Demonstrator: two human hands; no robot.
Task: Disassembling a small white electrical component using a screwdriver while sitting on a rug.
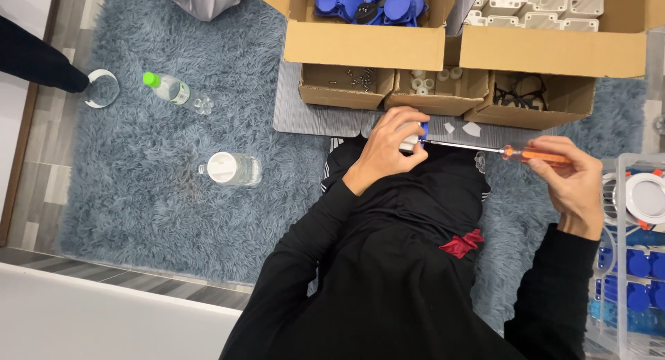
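Note:
My left hand (386,147) is closed around a small white and blue part (415,134), held over my lap. My right hand (572,180) grips the orange handle of a screwdriver (533,154). Its long metal shaft runs left and its tip meets the part in my left hand. Both arms wear black sleeves. Most of the part is hidden under my fingers.
Ahead stand cardboard boxes: one with blue parts (367,3), one with white housings (540,3), and smaller boxes with screws (346,83), white caps (433,83) and black rings (526,93). Two plastic bottles (232,169) lie on the grey-blue shag rug (138,194). A clear bin (634,263) of blue parts sits at right.

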